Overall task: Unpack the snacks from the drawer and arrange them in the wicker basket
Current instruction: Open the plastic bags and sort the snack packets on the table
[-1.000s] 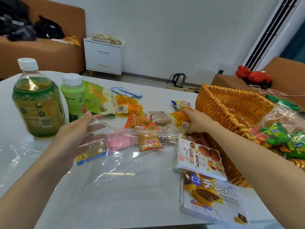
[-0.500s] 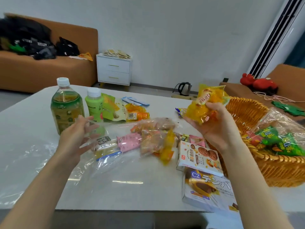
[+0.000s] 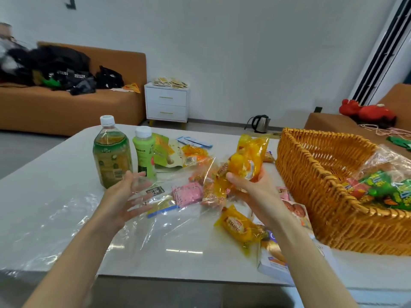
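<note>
One yellow snack packet (image 3: 246,161) gripped in right hand (image 3: 251,192); left hand (image 3: 126,196) relaxed against clear bag (image 3: 178,218)

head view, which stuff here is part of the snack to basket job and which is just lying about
Job: wicker basket; yellow snack packet gripped by right hand; clear plastic bag of snacks; pink snack packet; green snack bags in the basket.
Lying about: kettle; red plush toy; white nightstand; dark clothes on the sofa.
</note>
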A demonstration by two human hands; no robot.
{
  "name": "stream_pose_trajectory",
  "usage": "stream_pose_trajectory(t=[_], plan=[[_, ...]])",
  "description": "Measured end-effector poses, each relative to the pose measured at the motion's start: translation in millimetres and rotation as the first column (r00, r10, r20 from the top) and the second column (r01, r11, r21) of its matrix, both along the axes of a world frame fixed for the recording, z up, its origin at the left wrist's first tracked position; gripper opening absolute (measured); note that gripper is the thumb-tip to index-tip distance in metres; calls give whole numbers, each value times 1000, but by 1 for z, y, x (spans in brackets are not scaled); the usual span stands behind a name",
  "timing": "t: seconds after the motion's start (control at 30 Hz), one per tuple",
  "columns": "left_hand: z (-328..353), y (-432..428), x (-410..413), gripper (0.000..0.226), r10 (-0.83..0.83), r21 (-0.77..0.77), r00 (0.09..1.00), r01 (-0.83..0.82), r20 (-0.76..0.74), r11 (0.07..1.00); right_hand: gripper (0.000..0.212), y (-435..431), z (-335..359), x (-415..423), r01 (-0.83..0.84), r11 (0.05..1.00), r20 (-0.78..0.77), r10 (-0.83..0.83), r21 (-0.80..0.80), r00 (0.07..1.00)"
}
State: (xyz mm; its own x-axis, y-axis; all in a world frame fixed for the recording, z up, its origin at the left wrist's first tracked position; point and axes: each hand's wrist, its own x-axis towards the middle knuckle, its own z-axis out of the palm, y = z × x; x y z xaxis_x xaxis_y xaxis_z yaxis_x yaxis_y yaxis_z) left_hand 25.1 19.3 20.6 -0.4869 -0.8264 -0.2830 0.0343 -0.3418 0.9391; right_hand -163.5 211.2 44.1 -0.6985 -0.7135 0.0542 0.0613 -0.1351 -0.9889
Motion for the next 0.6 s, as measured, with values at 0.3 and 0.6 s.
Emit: stream_pose_trajectory(t=[0.3,0.6], plan=[[-2,10,-10,41,-76,92,997,76,-8,993,103,-2,7,8,134,986,-260,-104,99,960],[-6,10,-12,39,-62,114,997,66,-34,991,83,-2,10,1,179,970,-206,-144,164,968]])
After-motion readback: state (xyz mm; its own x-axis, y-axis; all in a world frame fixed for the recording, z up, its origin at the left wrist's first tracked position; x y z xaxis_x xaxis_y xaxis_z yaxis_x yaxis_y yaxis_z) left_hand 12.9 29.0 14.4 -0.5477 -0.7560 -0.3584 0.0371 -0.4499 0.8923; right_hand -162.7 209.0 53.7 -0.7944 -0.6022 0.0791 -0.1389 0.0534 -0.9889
